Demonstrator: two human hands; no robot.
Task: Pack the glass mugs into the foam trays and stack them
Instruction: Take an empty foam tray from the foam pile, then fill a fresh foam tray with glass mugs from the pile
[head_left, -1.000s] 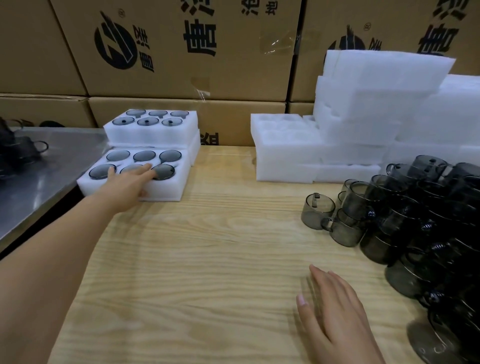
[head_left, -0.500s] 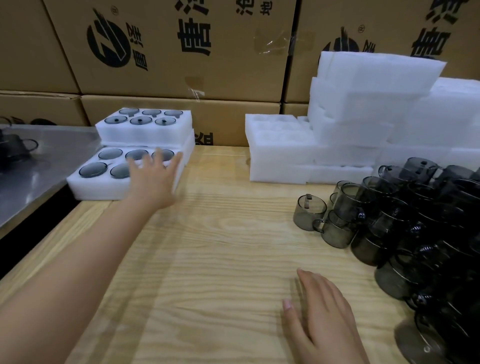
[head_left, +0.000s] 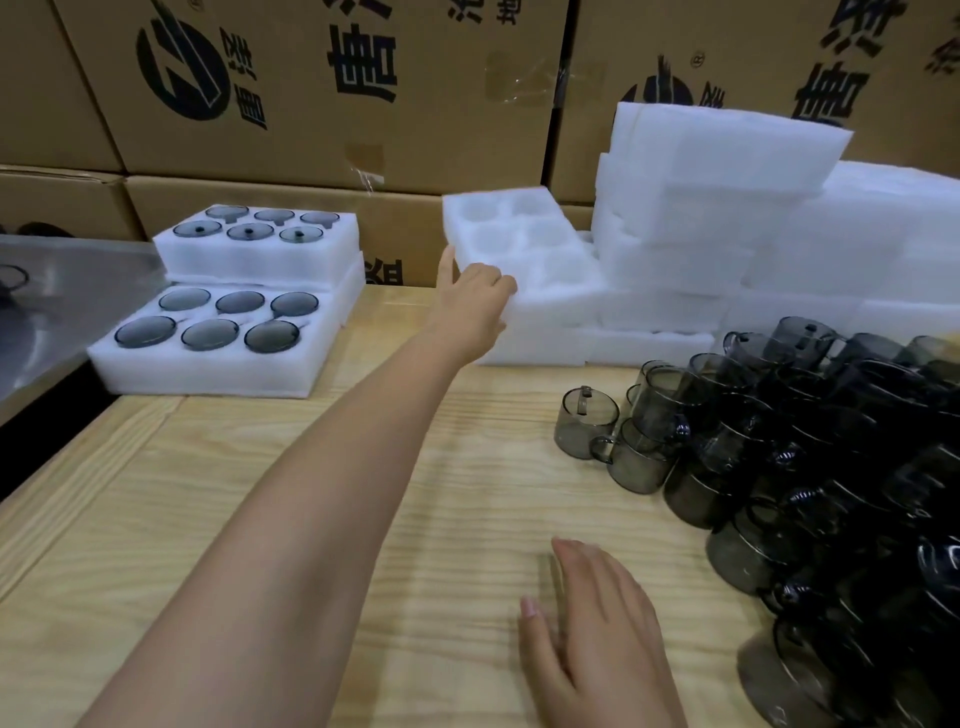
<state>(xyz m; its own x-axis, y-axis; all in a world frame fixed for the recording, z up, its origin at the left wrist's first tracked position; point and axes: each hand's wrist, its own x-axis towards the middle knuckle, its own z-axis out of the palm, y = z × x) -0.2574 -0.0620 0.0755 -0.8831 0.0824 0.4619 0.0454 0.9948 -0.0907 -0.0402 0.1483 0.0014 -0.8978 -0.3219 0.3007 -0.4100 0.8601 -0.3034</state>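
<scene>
My left hand (head_left: 475, 299) grips the near left edge of an empty white foam tray (head_left: 524, 236), which is tilted up off the low pile of foam trays (head_left: 597, 343) beneath it. My right hand (head_left: 597, 629) lies flat and open on the wooden table (head_left: 322, 519). Several smoky grey glass mugs (head_left: 779, 441) are heaped at the right, one standing apart (head_left: 584, 421). At the left, a filled foam tray (head_left: 218, 343) holds several mugs, and behind it sits a stack with another filled tray (head_left: 260, 241) on top.
Tall stacks of white foam blocks (head_left: 727, 197) rise at the back right. Cardboard boxes (head_left: 322, 88) wall off the rear. A steel surface (head_left: 57, 306) adjoins the table at the left.
My left hand left the filled tray at the left, swung right, took hold of the empty foam tray and tilted it up. My right hand stayed flat on the table.
</scene>
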